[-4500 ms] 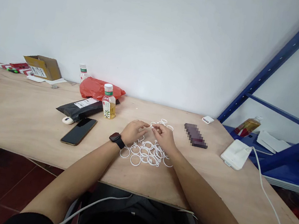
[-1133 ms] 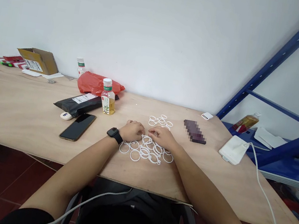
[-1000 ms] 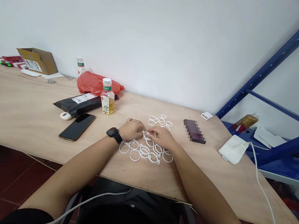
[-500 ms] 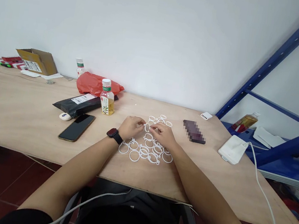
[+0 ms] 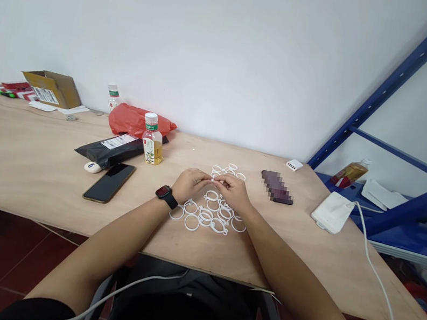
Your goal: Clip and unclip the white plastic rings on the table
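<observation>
My left hand (image 5: pixel 192 185), with a black watch (image 5: pixel 166 195) on its wrist, meets my right hand (image 5: pixel 233 190) at the fingertips above the table. Both hands are closed in a pinch on one white ring (image 5: pixel 213 179), which the fingers now mostly hide. Nearer to me, a loose cluster of white plastic rings with small eyelets (image 5: pixel 206 217) lies below the hands. A smaller group of white rings (image 5: pixel 232 167) rests just beyond the fingertips.
On the left lie a phone (image 5: pixel 109 182), a black parcel (image 5: pixel 94 149), a drink bottle (image 5: pixel 153 142) and a red plastic bag (image 5: pixel 126 119). To the right are a pixelated dark object (image 5: pixel 276 187), a white charger (image 5: pixel 294 165) and a white power bank (image 5: pixel 330 212) with a cable.
My fingertips have come together over the ring, which showed as an open loop between them before. The left hand has shifted slightly right. The rings on the table lie as before.
</observation>
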Motion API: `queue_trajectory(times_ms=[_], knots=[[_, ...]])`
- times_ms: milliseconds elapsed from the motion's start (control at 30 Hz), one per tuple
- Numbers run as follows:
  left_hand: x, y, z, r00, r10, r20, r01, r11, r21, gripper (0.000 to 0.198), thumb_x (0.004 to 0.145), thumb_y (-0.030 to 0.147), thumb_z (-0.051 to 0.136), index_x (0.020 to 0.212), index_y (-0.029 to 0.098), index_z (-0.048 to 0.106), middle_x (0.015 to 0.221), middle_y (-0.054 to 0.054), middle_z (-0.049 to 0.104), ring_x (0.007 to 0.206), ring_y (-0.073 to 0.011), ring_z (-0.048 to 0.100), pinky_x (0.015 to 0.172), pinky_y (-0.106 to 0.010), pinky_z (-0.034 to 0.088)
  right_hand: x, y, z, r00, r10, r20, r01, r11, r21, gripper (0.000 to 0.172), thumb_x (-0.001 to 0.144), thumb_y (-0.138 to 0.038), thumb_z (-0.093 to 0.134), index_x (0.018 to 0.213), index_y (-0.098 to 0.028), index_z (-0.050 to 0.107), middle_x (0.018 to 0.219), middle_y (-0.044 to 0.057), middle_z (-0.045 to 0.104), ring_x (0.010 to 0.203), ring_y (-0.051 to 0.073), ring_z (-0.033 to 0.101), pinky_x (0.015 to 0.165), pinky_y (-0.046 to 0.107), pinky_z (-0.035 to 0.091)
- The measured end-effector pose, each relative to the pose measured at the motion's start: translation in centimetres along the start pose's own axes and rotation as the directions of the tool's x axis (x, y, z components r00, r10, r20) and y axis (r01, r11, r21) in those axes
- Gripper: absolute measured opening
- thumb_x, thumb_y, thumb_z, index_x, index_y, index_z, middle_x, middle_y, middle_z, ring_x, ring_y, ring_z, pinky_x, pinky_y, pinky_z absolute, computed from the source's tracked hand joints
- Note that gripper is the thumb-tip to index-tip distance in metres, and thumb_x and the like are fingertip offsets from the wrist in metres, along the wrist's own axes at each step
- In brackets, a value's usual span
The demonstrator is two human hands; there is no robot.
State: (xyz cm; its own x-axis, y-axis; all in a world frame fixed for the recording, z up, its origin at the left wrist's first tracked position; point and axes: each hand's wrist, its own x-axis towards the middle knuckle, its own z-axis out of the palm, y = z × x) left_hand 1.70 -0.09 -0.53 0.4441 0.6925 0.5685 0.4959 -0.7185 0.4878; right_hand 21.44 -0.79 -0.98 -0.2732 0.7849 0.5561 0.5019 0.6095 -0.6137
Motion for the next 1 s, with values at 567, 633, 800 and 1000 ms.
queue_trajectory(times_ms=[567,633,800,1000], knots=[[0.2,0.0,0.8,0.99,0.062,-0.13,-0.061,0.998,0.009,0.019,0.093,0.033,0.056,0.093,0.019,0.07,0.09,-0.005,0.074,0.083,-0.0185,0.066,0.082,-0.034,0.05,0.2,-0.6,0.1,0.998,-0.016,-0.063,0.016,1.0,-0.005,0.015,0.089,-0.032,0.06,0.086,-0.021,0.069,0.077,0.001,0.07,0.069,0.015,0.062,0.066,0.026,0.046],[0.2,-0.2,0.8,0.991,0.007,-0.13,-0.007,1.0,-0.006,0.02,0.091,0.033,0.059,0.101,0.018,0.069,0.095,-0.006,0.073,0.086,-0.0183,0.066,0.084,-0.034,0.05,0.3,-0.1,-0.3,0.995,-0.038,-0.088,0.027,0.992,-0.12,0.015,0.091,-0.031,0.057,0.089,-0.021,0.069,0.082,0.003,0.071,0.074,0.016,0.064,0.071,0.027,0.047],[-0.2,-0.6,0.3,0.978,-0.002,0.209,-0.023,0.993,0.119,0.027,0.082,0.04,0.067,0.1,0.021,0.071,0.102,-0.005,0.072,0.097,-0.0219,0.064,0.093,-0.036,0.046,0.4,2.6,-1.7,0.992,-0.026,-0.12,-0.03,0.896,-0.444,0.021,0.095,-0.029,0.05,0.099,-0.021,0.069,0.1,0.007,0.072,0.093,0.022,0.065,0.081,0.032,0.047],[-0.4,-0.3,0.3,0.922,-0.12,0.369,0.0,0.951,0.308,0.016,0.08,0.031,0.062,0.089,0.022,0.072,0.094,-0.005,0.072,0.092,-0.0227,0.064,0.088,-0.036,0.044,0.4,3.5,-1.8,0.999,0.03,-0.012,-0.032,0.9,-0.435,0.016,0.09,-0.025,0.056,0.097,-0.023,0.071,0.099,0.004,0.073,0.093,0.022,0.066,0.081,0.033,0.048]])
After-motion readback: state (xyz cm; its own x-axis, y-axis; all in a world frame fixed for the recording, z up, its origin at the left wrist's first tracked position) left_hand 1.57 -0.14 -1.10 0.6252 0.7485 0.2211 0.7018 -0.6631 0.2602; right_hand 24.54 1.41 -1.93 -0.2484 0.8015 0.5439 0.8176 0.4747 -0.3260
